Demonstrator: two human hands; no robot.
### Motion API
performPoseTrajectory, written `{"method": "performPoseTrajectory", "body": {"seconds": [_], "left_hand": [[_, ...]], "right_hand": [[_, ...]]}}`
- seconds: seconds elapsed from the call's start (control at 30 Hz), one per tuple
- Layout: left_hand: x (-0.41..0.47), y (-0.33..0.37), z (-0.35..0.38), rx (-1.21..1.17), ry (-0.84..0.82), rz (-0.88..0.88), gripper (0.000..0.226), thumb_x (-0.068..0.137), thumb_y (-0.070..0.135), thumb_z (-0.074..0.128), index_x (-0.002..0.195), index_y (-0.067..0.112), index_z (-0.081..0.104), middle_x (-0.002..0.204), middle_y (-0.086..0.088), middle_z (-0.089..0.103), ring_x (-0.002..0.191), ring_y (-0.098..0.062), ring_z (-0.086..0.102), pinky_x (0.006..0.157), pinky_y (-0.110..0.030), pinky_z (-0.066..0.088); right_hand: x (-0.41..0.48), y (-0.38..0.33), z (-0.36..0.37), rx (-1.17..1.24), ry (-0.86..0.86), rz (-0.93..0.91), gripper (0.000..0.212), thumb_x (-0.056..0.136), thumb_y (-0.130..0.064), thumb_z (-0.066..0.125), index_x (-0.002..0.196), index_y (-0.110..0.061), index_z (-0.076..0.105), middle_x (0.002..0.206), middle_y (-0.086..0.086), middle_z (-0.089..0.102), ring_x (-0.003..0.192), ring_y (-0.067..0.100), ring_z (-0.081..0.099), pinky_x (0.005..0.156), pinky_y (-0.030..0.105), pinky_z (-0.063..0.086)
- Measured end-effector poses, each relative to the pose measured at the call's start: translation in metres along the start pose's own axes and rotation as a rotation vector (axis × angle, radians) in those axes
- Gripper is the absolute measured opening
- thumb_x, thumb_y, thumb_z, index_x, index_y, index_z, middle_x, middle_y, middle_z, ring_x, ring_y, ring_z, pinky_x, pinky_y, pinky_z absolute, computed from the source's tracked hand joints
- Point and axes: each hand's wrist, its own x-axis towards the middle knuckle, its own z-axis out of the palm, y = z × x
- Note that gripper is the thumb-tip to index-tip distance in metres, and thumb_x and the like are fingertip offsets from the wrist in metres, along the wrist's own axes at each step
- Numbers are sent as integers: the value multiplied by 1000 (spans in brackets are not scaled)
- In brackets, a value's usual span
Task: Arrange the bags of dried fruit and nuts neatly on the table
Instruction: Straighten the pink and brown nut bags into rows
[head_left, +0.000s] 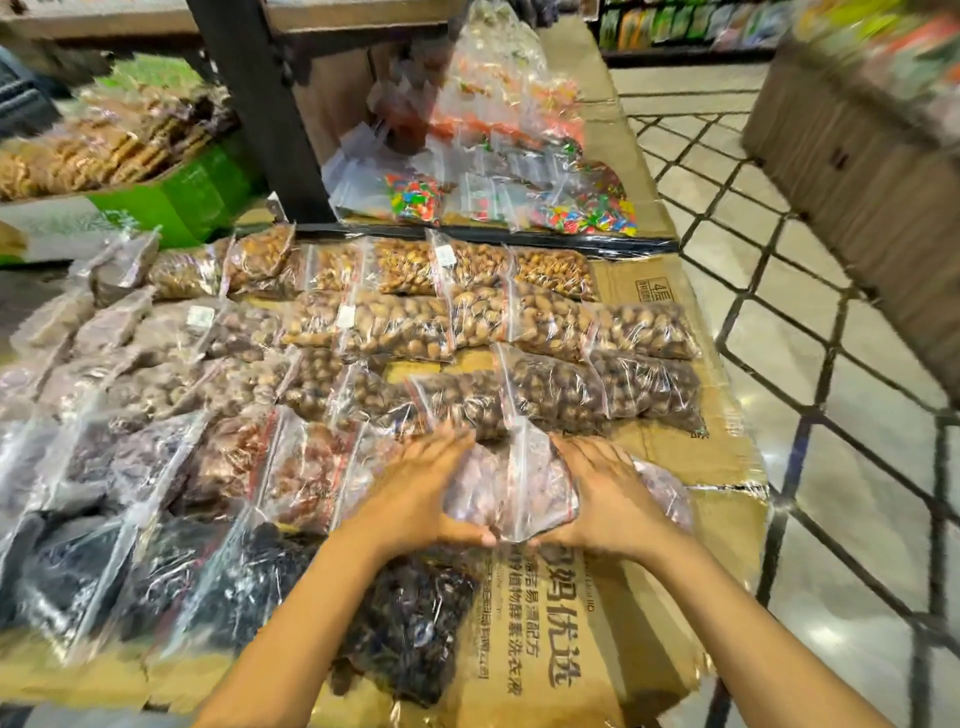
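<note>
Clear zip bags of nuts and dried fruit lie in rows on a cardboard-covered table (670, 296). My left hand (415, 493) and my right hand (608, 499) press from both sides on one bag of pale reddish-brown pieces (511, 488), held near the table's right front. Behind it runs a row of dark brown nut bags (550, 389), then lighter nut bags (410, 322) and golden ones (550, 270). A bag of dark dried fruit (410, 618) lies under my left forearm. Another pale bag (667, 493) peeks out behind my right hand.
Bags of coloured sweets (587, 213) lie on the cardboard beyond a black post (265, 109). A green box (192, 197) with biscuit packs stands at the back left. A brown carton (852, 156) stands across the tiled aisle (831, 415) on the right.
</note>
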Motion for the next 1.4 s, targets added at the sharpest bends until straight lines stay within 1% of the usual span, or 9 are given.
{"method": "performPoseTrajectory", "body": {"seconds": [0.17, 0.37, 0.5, 0.57, 0.77, 0.93, 1.1, 1.3, 1.4], "left_hand": [[0, -2, 5, 62, 40, 10, 121, 59, 76, 65, 152, 26, 5, 159, 6, 9, 143, -20, 20, 115, -36, 17], [-6, -9, 4, 52, 32, 85, 120, 58, 85, 51, 151, 27, 1, 158, 9, 2, 146, -21, 6, 118, -40, 7], [-16, -40, -7, 163, 59, 129, 114, 62, 91, 36, 147, 37, -16, 155, 5, -26, 145, -22, -17, 117, -44, -7], [-24, -58, -15, 203, 73, 89, 112, 64, 91, 31, 145, 36, -21, 153, -2, -28, 143, -24, -21, 114, -42, -13], [-29, -96, -31, 300, -12, 70, 122, 56, 97, 29, 143, 27, -23, 153, -2, -26, 142, -23, -23, 112, -39, -18], [-21, -99, -38, 336, -109, 131, 130, 50, 97, 36, 149, 29, -14, 159, -2, -7, 146, -22, -6, 115, -43, -15], [-20, -101, -35, 321, -78, 160, 130, 49, 97, 38, 151, 28, -1, 158, -1, 16, 145, -19, 12, 118, -47, -5], [-25, -102, -35, 265, -33, 199, 121, 53, 89, 49, 150, 30, 8, 154, 5, 24, 143, -15, 19, 118, -43, -6], [-25, -102, -36, 254, -17, 209, 124, 47, 94, 36, 150, 29, 10, 153, 6, 26, 142, -13, 22, 117, -41, -7]], "right_hand": [[0, -5, 4, 14, 45, 57, 121, 47, -80, 55, 147, -21, 21, 148, 3, 33, 137, 20, 26, 115, 31, 15], [1, -9, 5, -33, 40, 105, 118, 47, -75, 69, 145, -25, 25, 129, 0, 46, 125, 21, 38, 105, 27, 24], [-3, -25, -4, -28, -47, 162, 138, 37, -89, 58, 148, -22, 10, 149, 0, 25, 139, 19, 18, 115, 35, 17], [-4, -42, -3, 25, -46, 183, 141, 36, -90, 57, 149, -22, 6, 155, -2, 13, 143, 17, 7, 118, 37, 11], [6, -95, 9, 46, -11, 68, 122, 58, -72, 69, 149, -27, 0, 154, -13, 2, 140, 4, -2, 113, 27, 1], [20, -111, 22, -120, -19, 63, 121, 60, -75, 64, 150, -21, 3, 156, 0, 14, 143, 17, 10, 108, 24, -6], [29, -112, 26, -125, 14, 118, 128, 49, -84, 59, 149, -20, 10, 147, 2, 30, 138, 20, 21, 109, 24, 0], [27, -117, 23, -95, 11, 130, 123, 49, -80, 63, 145, -17, 20, 143, 1, 34, 134, 19, 25, 114, 29, 10], [26, -116, 21, -81, 14, 104, 123, 49, -81, 64, 145, -16, 22, 140, 0, 37, 132, 18, 29, 114, 30, 13]]}}
